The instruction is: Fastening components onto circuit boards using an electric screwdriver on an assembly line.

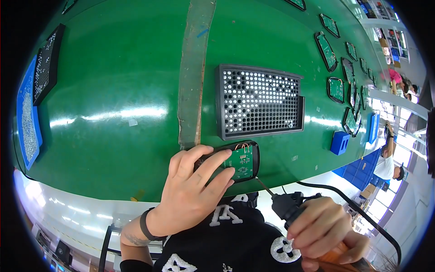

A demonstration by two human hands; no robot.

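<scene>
My left hand [192, 183] holds a black plastic housing down on the green table, fingers spread across its left part. Inside the housing lies a green circuit board [244, 162] with copper-coloured wires at its top end; the left part is hidden under my fingers. My right hand [321, 226] is wrapped round a black electric screwdriver [286, 207]. Its thin bit points up and left, the tip by the housing's lower right corner. A small bright spot, perhaps a screw, shows at the tip. Just beyond the housing stands a black screw tray [260, 135], many of its holes filled with silvery screws.
Several housings with green boards [335, 89] lie along the right side, near a blue block [340, 143]. A black cable [358, 208] curves at the right. At the far left are a blue tray of screws [28, 131] and another black tray [49, 63]. People work in the background.
</scene>
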